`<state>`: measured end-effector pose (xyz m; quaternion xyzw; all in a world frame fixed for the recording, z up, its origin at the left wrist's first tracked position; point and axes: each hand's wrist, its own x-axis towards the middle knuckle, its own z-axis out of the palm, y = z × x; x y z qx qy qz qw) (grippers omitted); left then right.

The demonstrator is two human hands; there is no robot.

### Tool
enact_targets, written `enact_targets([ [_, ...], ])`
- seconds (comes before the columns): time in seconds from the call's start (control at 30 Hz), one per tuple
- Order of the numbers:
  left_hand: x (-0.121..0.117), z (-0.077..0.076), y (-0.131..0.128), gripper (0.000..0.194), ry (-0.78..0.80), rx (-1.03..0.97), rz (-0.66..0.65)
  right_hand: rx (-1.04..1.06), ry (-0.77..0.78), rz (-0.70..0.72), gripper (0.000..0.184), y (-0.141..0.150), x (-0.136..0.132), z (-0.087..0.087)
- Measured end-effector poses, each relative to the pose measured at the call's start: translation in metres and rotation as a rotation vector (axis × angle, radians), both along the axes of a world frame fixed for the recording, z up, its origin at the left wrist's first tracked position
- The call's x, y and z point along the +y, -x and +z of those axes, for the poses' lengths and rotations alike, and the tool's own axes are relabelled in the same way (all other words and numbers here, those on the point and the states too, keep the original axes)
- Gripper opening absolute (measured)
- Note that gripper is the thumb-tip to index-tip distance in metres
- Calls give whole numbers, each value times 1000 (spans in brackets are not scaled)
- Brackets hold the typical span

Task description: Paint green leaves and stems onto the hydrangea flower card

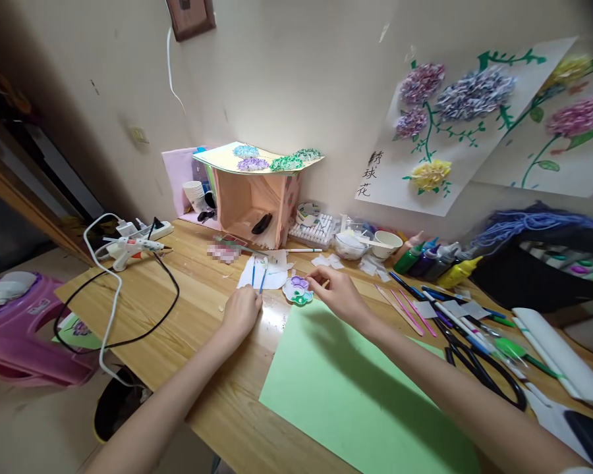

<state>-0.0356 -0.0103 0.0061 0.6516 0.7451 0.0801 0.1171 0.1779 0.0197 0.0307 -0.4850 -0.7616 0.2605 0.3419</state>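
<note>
Green card [356, 388] lies nearest; beyond, the left hand [241, 313] clamps two brushes [262, 279], long axes pointing away over white paper [277, 273], slim, blue; the right hand [340, 296] meets the paint-smeared palette [298, 291], grip unclear.

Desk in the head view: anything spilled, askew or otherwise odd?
Two things look untidy. The black cable by the glue gun loops loosely past the left edge of the desk, where it could snag, and white paper scraps lie strewn beyond the paint palette. I see no clear spill.
</note>
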Motion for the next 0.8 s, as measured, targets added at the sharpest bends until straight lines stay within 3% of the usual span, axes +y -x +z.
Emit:
enact_targets([
  [0.17,-6,7,-1,21,-21,-24,6,-139,-84,9,11,5,4,0],
  [0.5,-14,13,6,19,-92,-146,20,-223,-191,31,10,49,70,6],
  [0.67,-8,19,4,23,-118,-480,-9,-222,-315,271,19,46,49,2],
  [0.8,1,17,-15,22,-111,-747,-104,-335,-619,452,18,31,24,-13],
])
